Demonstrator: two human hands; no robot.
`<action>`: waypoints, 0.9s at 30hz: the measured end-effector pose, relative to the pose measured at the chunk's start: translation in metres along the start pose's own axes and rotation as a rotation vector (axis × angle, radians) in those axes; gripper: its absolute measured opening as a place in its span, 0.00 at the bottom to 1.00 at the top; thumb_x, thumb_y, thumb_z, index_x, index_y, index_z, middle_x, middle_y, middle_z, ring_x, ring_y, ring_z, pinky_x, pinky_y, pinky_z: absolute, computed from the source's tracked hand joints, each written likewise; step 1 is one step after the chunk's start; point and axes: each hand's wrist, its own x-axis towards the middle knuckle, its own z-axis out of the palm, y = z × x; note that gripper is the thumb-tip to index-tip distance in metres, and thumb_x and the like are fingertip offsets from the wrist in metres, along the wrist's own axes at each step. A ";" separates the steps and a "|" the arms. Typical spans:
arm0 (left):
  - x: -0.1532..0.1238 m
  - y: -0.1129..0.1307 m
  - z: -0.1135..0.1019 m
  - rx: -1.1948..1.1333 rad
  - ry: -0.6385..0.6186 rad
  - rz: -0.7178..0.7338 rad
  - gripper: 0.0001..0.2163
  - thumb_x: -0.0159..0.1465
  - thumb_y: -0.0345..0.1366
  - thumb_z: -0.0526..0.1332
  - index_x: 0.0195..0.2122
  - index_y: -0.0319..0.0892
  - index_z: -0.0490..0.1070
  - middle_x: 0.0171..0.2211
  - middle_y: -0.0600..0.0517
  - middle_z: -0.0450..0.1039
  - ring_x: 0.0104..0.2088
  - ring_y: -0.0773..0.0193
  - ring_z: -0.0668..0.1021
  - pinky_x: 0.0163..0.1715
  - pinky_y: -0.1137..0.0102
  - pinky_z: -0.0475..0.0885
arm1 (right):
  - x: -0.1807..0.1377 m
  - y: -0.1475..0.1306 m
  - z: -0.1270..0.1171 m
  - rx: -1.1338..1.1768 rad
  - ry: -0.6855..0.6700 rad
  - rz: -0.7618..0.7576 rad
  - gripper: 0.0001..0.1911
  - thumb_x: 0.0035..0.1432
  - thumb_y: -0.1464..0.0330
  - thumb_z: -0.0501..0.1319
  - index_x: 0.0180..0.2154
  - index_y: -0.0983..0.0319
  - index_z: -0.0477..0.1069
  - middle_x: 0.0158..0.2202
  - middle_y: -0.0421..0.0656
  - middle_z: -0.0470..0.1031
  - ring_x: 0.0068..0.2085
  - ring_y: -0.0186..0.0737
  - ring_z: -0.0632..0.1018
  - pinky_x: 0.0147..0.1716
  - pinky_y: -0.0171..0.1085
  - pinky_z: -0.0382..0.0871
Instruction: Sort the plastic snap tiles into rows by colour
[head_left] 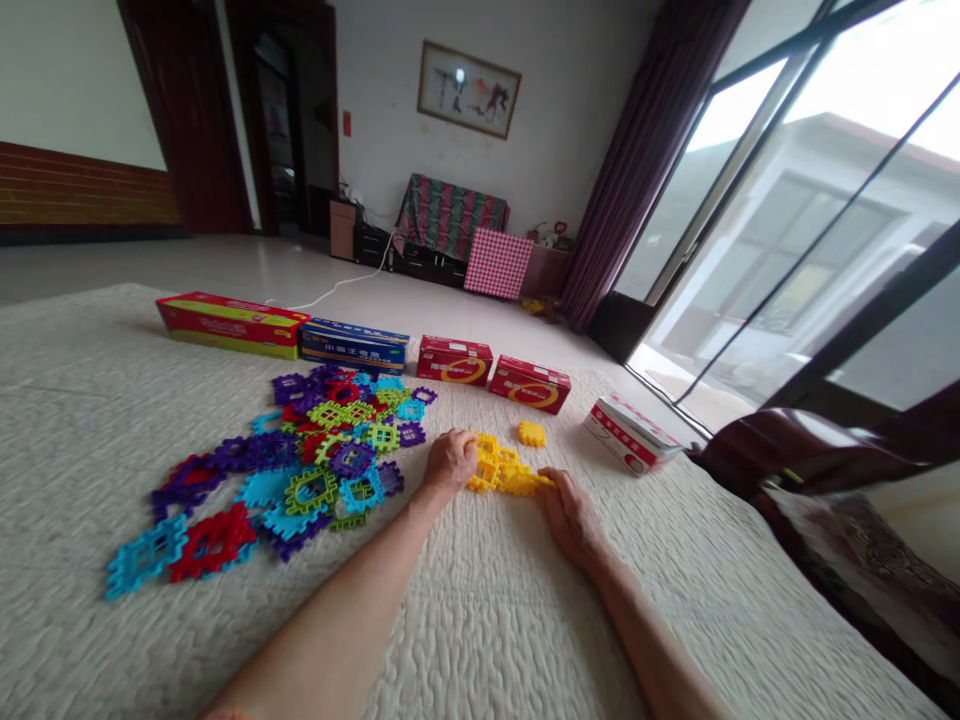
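Several yellow plastic interlocking building pieces (501, 468) lie in a cluster on the cream quilted cover, between my two hands. My left hand (451, 460) is closed at the cluster's left side, with its fingertips on a yellow piece and partly hidden. At the right end, my right hand (571, 512) pinches the edge of a yellow piece between thumb and fingers. A single yellow square piece (532, 433) lies flat just beyond the cluster. Left of my left hand spreads a loose heap of purple, blue, green and red interlocking pieces (311, 488).
Along the far side stand a red-and-green box (232, 325), a blue box (354, 345) and two red boxes (454, 360). A white-and-red box (631, 434) sits to the right. Dark wooden furniture (810, 450) borders the cover there.
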 end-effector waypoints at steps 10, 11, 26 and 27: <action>0.001 -0.004 0.004 -0.011 0.005 0.010 0.13 0.58 0.28 0.54 0.38 0.43 0.77 0.38 0.50 0.78 0.40 0.63 0.78 0.46 0.69 0.70 | 0.008 0.023 -0.006 -0.100 0.138 0.201 0.28 0.54 0.63 0.53 0.57 0.63 0.57 0.50 0.54 0.68 0.47 0.50 0.73 0.41 0.47 0.71; 0.001 -0.004 0.004 -0.009 0.004 0.015 0.13 0.58 0.28 0.54 0.38 0.42 0.77 0.38 0.50 0.78 0.40 0.63 0.78 0.46 0.70 0.70 | 0.008 0.023 -0.006 -0.113 0.127 0.202 0.30 0.55 0.61 0.54 0.58 0.63 0.56 0.51 0.55 0.67 0.48 0.51 0.73 0.41 0.48 0.71; -0.002 0.001 0.001 -0.009 0.027 0.034 0.13 0.58 0.28 0.54 0.36 0.43 0.77 0.37 0.50 0.78 0.40 0.63 0.78 0.45 0.71 0.70 | 0.010 0.028 -0.004 -0.185 0.124 0.136 0.21 0.52 0.61 0.59 0.49 0.59 0.66 0.42 0.48 0.72 0.41 0.47 0.75 0.42 0.46 0.70; -0.002 0.002 0.001 -0.011 0.029 0.037 0.12 0.58 0.28 0.54 0.35 0.43 0.77 0.37 0.50 0.78 0.39 0.63 0.78 0.45 0.71 0.70 | 0.017 0.029 -0.004 -0.160 0.136 0.125 0.21 0.53 0.61 0.58 0.49 0.59 0.66 0.43 0.48 0.72 0.42 0.47 0.75 0.42 0.46 0.70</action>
